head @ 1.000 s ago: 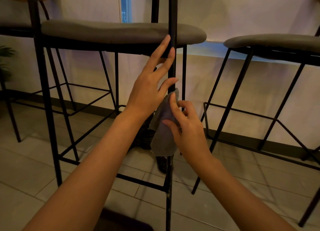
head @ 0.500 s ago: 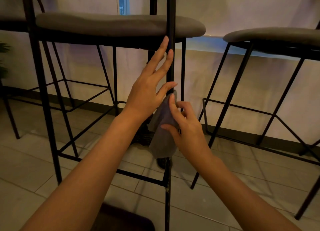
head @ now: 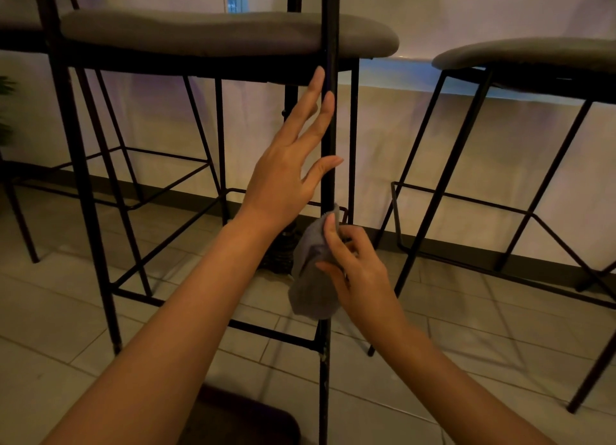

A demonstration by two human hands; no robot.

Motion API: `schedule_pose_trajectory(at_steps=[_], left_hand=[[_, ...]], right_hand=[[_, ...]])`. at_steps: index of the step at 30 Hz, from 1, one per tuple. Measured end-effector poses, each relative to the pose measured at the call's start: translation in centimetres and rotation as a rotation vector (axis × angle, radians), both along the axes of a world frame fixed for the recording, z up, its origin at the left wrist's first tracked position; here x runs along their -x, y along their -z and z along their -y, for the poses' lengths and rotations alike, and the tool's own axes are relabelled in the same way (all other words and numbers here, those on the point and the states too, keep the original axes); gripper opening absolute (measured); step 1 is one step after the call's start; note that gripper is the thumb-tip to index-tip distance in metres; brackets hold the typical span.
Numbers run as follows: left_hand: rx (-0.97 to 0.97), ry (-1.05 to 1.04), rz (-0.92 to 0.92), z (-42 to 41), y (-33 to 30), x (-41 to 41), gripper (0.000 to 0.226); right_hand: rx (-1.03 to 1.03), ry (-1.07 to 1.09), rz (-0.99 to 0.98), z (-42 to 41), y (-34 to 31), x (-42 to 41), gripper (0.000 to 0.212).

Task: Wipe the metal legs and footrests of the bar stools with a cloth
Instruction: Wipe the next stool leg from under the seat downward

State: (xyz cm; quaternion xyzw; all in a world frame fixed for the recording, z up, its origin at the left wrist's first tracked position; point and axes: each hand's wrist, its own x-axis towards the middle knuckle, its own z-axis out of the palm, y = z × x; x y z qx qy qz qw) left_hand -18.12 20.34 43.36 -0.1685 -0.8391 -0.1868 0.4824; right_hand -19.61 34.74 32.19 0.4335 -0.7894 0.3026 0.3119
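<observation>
**Cloth on the near stool leg**

My right hand grips a crumpled grey cloth, fingers curled round it and the forefinger laid up along its top edge. The cloth sits against the tall black metal leg of the nearest bar stool, a little above the thin black footrest bar that joins that leg lower down. How far the cloth wraps round the leg I cannot make out in this dim light.

My left hand is spread open higher up, holding nothing, its straight fingertips touching the left side of the same leg just under the grey padded seat.

To the right stands a second black-framed bar stool with a grey seat, well apart, on the pale tiled floor.
</observation>
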Motion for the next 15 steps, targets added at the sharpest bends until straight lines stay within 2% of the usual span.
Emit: schedule_pose_trajectory(at_steps=[7,15], left_hand=[[-0.027,0.027,-0.005,-0.1,0.4,0.2,0.062],[-0.047,0.025,0.013,-0.4,1.3,0.1,0.061]], right_hand=[[0.071,0.003,-0.017,1.0,-1.4,0.3,0.071],[-0.008,-0.007,0.079,-0.1,2.7,-0.6,0.066]])
